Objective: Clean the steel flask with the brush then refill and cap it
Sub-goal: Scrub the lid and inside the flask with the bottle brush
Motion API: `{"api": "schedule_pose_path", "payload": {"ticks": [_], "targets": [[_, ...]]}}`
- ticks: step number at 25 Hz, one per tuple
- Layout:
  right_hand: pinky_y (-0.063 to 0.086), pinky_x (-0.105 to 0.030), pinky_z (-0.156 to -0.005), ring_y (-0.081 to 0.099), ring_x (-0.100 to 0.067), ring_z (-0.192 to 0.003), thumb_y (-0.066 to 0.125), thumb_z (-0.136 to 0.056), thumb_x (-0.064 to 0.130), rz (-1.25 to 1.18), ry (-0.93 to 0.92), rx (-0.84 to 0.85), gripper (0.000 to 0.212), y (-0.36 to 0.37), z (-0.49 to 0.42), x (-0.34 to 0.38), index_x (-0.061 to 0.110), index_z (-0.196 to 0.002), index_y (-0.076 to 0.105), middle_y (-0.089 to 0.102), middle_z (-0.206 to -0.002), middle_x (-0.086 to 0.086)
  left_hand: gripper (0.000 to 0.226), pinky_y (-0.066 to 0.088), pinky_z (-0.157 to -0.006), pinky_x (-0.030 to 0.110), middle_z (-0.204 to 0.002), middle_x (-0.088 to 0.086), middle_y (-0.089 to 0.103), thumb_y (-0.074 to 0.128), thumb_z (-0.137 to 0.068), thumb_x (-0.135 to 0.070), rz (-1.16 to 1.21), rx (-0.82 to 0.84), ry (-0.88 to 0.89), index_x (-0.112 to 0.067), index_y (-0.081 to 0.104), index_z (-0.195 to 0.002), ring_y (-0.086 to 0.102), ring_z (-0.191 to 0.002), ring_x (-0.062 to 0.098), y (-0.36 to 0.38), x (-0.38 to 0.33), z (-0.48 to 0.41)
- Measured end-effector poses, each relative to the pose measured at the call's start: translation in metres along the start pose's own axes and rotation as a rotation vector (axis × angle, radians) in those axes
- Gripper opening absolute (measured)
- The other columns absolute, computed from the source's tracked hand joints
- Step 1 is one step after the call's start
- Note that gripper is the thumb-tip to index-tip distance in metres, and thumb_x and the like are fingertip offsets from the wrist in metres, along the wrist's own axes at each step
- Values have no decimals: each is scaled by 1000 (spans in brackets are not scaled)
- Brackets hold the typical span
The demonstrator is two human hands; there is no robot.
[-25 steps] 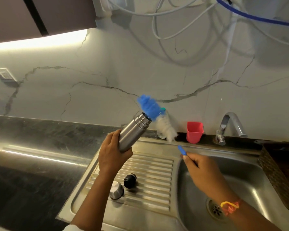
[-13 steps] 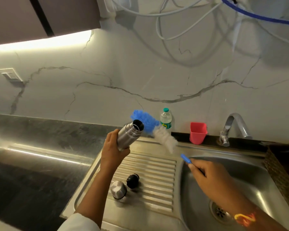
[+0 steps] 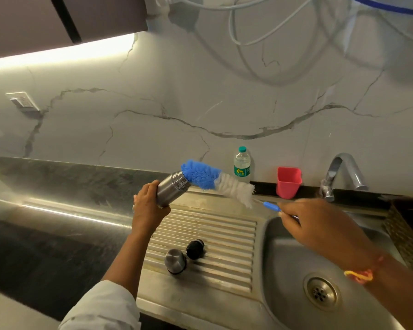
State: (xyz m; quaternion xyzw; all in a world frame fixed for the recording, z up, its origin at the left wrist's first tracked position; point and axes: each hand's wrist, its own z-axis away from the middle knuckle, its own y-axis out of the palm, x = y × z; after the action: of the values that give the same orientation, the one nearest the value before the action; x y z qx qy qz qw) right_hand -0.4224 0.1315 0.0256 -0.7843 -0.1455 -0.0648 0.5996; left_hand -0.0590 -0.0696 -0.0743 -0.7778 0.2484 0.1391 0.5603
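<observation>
My left hand (image 3: 148,206) grips the steel flask (image 3: 171,190) around its body, tilted with its open mouth up and to the right, above the ribbed drainboard (image 3: 224,236). My right hand (image 3: 320,226) holds the blue handle of the bottle brush (image 3: 218,182). The brush's blue bristle tip sits at the flask's mouth; the white bristles are outside. On the drainboard lie the steel cap (image 3: 175,261) and the black stopper (image 3: 195,249).
A small water bottle (image 3: 242,164) and a red cup (image 3: 288,182) stand on the ledge behind the sink. The tap (image 3: 339,172) is over the sink basin (image 3: 296,270) with its drain. A woven basket (image 3: 408,234) is at the right. Dark counter lies left.
The brush has swung down and its blue tip has come to the flask's mouth. The flask has tilted lower, and my right hand moved right.
</observation>
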Motion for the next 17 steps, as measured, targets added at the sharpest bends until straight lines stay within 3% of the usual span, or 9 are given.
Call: {"api": "schedule_pose_path", "payload": {"ticks": [2, 4, 7, 11, 13, 17], "targets": [[33, -24, -51, 49, -9, -58, 44, -98, 36, 86, -75, 64, 28, -5, -15, 1, 28, -102, 70, 50, -66, 8, 85, 39, -106, 68, -132, 11, 57, 90, -66, -6, -19, 10, -9, -13, 50, -141, 53, -117, 35, -1, 6, -2], [44, -32, -58, 50, -11, -62, 42, -101, 35, 146, -120, 154, 27, -12, -33, 4, 27, -103, 67, 47, -68, 7, 85, 37, -110, 68, -132, 11, 57, 89, -67, -7, -32, 28, -26, -14, 50, -141, 54, -118, 35, -4, 13, -5], [50, -38, -61, 55, -14, -64, 42, -99, 38, 237, -174, 162, 28, -21, -57, 4, 27, -101, 68, 57, -72, 4, 83, 34, -112, 67, -133, 11, 56, 89, -68, -7, -58, 26, -63, -16, 50, -141, 55, -119, 35, -13, 22, -9], [53, -39, -59, 56, -12, -63, 39, -97, 45, 306, -193, 206, 33, -40, -80, 2, 28, -82, 63, 57, -71, 6, 83, 33, -112, 69, -133, 9, 56, 88, -68, -6, -93, 35, -78, -20, 50, -140, 55, -119, 34, -21, 33, -14], [51, -35, -56, 55, -9, -62, 36, -96, 48, 332, -222, 216, 37, -52, -91, 2, 31, -85, 66, 57, -70, 7, 83, 33, -112, 69, -133, 8, 56, 88, -68, -5, -92, 42, -79, -21, 50, -139, 55, -120, 34, -23, 36, -17], [32, -22, -51, 53, -8, -63, 38, -102, 45, 462, -322, 193, 31, -65, -110, 6, 36, -107, 68, 57, -76, 10, 81, 29, -115, 70, -134, 9, 56, 87, -69, -4, -89, 55, -64, -19, 50, -140, 54, -122, 33, -22, 34, -21]]}}
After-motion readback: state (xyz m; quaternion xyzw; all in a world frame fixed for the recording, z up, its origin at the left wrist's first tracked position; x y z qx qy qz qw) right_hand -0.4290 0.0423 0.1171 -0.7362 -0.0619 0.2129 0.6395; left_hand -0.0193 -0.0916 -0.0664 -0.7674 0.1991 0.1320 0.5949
